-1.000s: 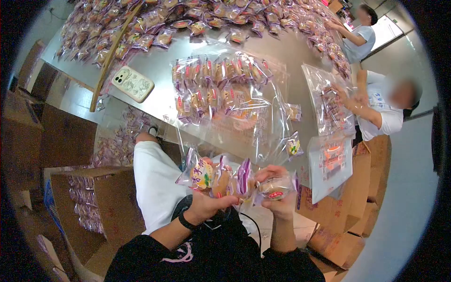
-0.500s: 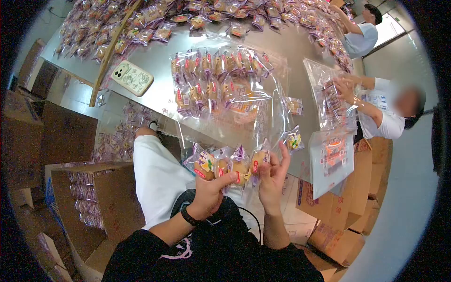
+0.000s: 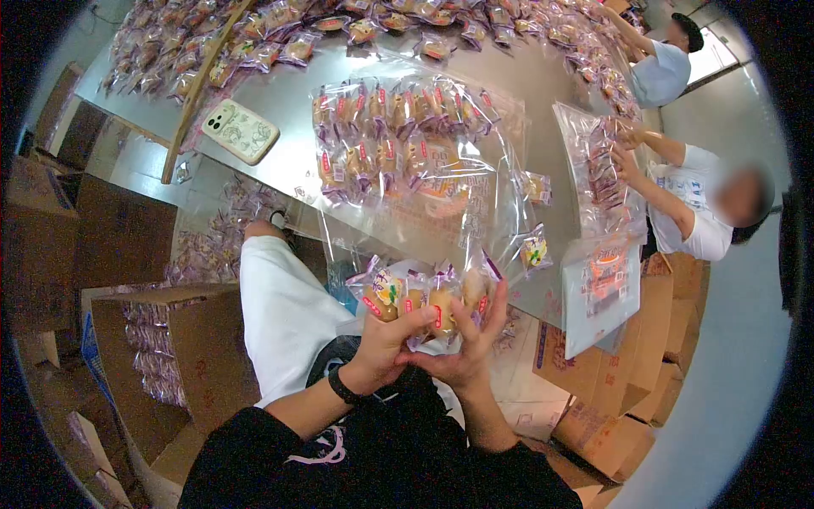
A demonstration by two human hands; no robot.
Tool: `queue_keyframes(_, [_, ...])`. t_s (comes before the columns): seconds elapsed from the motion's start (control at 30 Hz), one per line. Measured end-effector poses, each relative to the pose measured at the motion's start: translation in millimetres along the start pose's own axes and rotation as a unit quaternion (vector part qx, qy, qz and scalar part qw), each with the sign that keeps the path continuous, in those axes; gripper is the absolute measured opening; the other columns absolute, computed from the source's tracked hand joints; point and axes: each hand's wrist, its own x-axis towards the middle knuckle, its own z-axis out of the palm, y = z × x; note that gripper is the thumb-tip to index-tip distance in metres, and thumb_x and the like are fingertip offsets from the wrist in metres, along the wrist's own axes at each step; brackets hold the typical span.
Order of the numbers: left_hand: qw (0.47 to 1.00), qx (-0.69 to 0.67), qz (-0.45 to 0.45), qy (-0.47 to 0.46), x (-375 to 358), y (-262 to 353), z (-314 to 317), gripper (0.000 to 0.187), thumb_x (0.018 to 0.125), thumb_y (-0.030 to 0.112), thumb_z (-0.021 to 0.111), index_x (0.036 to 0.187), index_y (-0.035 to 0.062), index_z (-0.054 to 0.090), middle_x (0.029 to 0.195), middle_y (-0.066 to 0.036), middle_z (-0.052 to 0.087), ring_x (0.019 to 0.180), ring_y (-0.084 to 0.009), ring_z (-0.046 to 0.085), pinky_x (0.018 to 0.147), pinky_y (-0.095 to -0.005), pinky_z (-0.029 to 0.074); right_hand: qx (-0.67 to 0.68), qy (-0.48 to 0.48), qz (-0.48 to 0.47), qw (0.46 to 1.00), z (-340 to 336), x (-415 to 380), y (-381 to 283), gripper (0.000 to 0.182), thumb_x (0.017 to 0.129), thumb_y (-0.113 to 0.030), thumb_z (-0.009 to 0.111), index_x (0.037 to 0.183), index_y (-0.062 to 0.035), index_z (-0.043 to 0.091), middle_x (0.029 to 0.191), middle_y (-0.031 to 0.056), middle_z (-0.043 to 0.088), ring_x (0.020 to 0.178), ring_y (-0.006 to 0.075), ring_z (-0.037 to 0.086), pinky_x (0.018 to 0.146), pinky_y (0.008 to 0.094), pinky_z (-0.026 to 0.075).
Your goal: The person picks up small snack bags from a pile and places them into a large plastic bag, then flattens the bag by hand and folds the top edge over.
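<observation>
Low in front of my body, my left hand [image 3: 386, 343] and my right hand [image 3: 466, 348] meet around a row of wrapped pastries [image 3: 413, 297] in clear and purple packets. Both hands have their fingers wrapped round the row. Just beyond them a large clear plastic bag [image 3: 500, 182] lies on the metal table [image 3: 297, 170]. Inside it, two rows of wrapped pastries [image 3: 373, 110] lie side by side, the nearer row shorter. Two loose packets, one [image 3: 534, 248] nearer me and one [image 3: 537, 187] farther off, rest by the bag's right side.
A phone [image 3: 240, 131] lies left of the bag, beside a wooden strip [image 3: 193, 97]. Many packets [image 3: 390, 21] cover the far table. At the right, a person [image 3: 695, 199] handles another bag near stacked flat bags [image 3: 600, 293]. Cardboard boxes [image 3: 212, 339] stand on both sides.
My right hand has moved left and inward to join my left hand. The packet it held apart now sits against the others in the row. The person at the right has shifted their hands slightly.
</observation>
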Motion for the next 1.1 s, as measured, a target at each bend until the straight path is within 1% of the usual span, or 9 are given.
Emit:
queue_keyframes(0.07, [1.0,0.003,-0.008,-0.018,2,1,0,0.038,0.092,-0.001,0.07,0.127,0.0023,0.058,0.12,-0.008,0.069,0.105,-0.018,0.07,0.088,-0.0351,0.06,-0.016,-0.001,-0.003,1.0,1,-2,2,0.098,0.06,-0.049,0.098,0.145,-0.027,0.056,0.164,0.0376,0.011,0.15,0.0579,0.021,0.118,0.0636,0.029])
queue_keyframes(0.17, [0.997,0.027,-0.012,-0.073,9,-14,-22,0.036,0.097,0.011,0.067,0.132,0.0034,0.058,0.124,-0.009,0.068,0.111,-0.0191,0.069,0.092,-0.0381,0.058,-0.02,0.027,-0.023,0.999,1,-1,2,0.094,0.065,-0.049,0.095,0.143,-0.02,0.051,0.163,0.0374,0.015,0.151,0.0549,0.022,0.12,0.0631,0.027])
queue_keyframes(0.27, [0.994,-0.072,-0.049,-0.064,6,-4,-17,0.051,0.1,0.035,0.058,0.14,0.0032,0.054,0.133,-0.014,0.065,0.12,-0.0301,0.065,0.101,-0.0473,0.054,-0.065,0.042,-0.036,0.996,-3,-1,2,0.087,0.072,-0.047,0.091,0.141,-0.0143,0.049,0.164,0.0367,0.017,0.152,0.0527,0.022,0.121,0.0622,0.025])
queue_keyframes(0.3, [0.996,-0.048,-0.053,-0.055,10,-3,-22,0.057,0.101,0.042,0.053,0.142,0.0031,0.052,0.139,-0.016,0.062,0.124,-0.0334,0.063,0.108,-0.0496,0.049,-0.088,0.042,-0.038,0.994,-6,-1,4,0.084,0.074,-0.046,0.09,0.139,-0.0131,0.049,0.164,0.0364,0.017,0.152,0.0524,0.023,0.121,0.062,0.024])
queue_keyframes(0.4, [0.998,0.04,-0.044,-0.032,5,-3,-23,0.055,0.101,0.037,0.056,0.143,0.0017,0.052,0.142,-0.015,0.06,0.127,-0.0306,0.061,0.112,-0.0479,0.045,-0.053,0.043,-0.038,0.997,-7,-2,15,0.078,0.079,-0.044,0.084,0.141,-0.013,0.048,0.165,0.0341,0.019,0.152,0.0518,0.024,0.121,0.0616,0.024])
queue_keyframes(0.5, [0.99,0.095,-0.028,-0.1,14,-1,-29,0.043,0.103,0.028,0.058,0.138,0.0039,0.056,0.135,-0.011,0.064,0.124,-0.0209,0.061,0.109,-0.0406,0.045,-0.017,0.039,-0.054,0.998,-9,-4,23,0.072,0.081,-0.037,0.083,0.14,-0.0121,0.049,0.163,0.0311,0.029,0.149,0.0498,0.031,0.121,0.0605,0.025])
queue_keyframes(0.7, [0.985,0.109,-0.118,-0.068,7,13,-26,0.05,0.104,0.028,0.06,0.146,0.0034,0.05,0.139,-0.009,0.062,0.127,-0.0227,0.06,0.109,-0.0427,0.047,-0.029,-0.02,-0.062,0.997,-15,6,14,0.068,0.081,-0.028,0.083,0.139,-0.0125,0.05,0.151,0.0267,0.044,0.14,0.0436,0.045,0.121,0.0587,0.027])
queue_keyframes(1.0, [0.982,0.157,-0.099,-0.043,14,9,-34,0.048,0.104,0.027,0.062,0.143,0.001,0.052,0.136,-0.009,0.064,0.12,-0.0208,0.064,0.103,-0.0393,0.053,0.072,0.026,-0.025,0.997,20,12,24,0.105,0.053,-0.029,0.104,0.135,-0.0166,0.04,0.147,0.0245,0.042,0.135,0.0391,0.048,0.113,0.0521,0.041])
queue_keyframes(1.1, [0.987,0.155,-0.05,-0.009,17,4,-34,0.043,0.1,0.027,0.068,0.133,0.0017,0.06,0.123,-0.007,0.069,0.105,-0.0162,0.068,0.094,-0.0332,0.054,0.146,0.045,-0.014,0.988,38,8,36,0.099,0.053,-0.033,0.104,0.133,-0.0179,0.047,0.144,0.0214,0.048,0.134,0.0391,0.049,0.115,0.056,0.036])
